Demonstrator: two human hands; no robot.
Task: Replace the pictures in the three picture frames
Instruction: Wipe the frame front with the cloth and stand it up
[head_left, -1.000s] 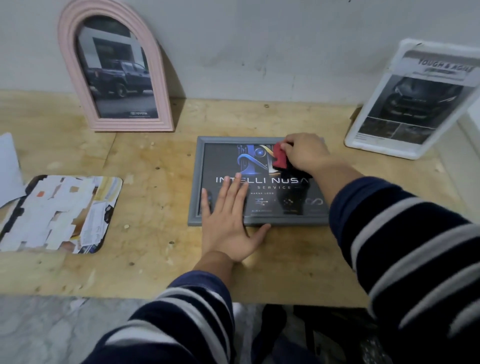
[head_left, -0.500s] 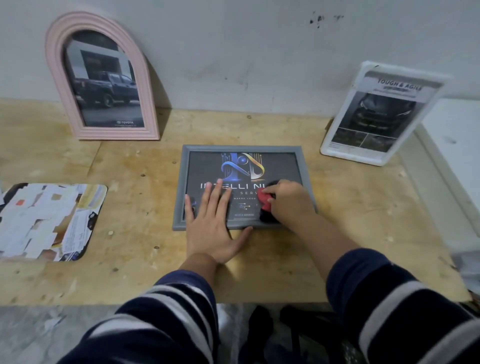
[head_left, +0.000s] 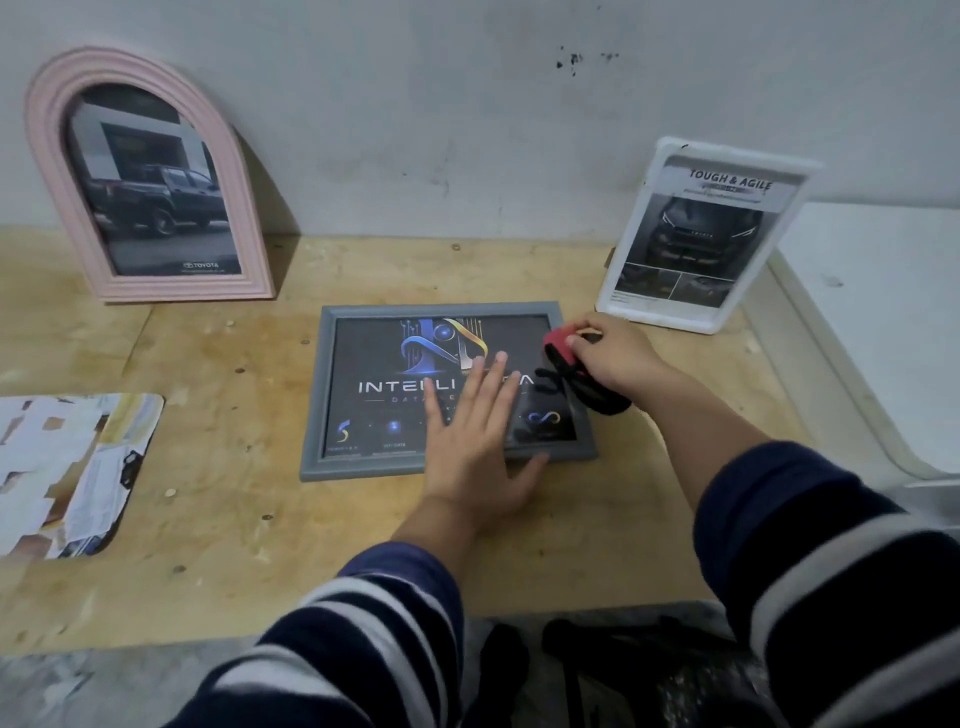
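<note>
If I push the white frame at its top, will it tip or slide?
Probably tip. The white frame stands upright and tall, tilted back toward the wall, so its base looks narrow. Its glossy plastic might also slide on the wooden table. It looks light.

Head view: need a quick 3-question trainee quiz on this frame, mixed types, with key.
1. True or false: the grey frame stands upright against the wall.
2. Which hand holds the cloth?
A. left hand
B. right hand
C. neither
3. Fill in: the pink frame leans against the ____.

Key:
1. False; it lies flat on the table, the left hand pressing on it with straight fingers.
2. B
3. wall
</note>
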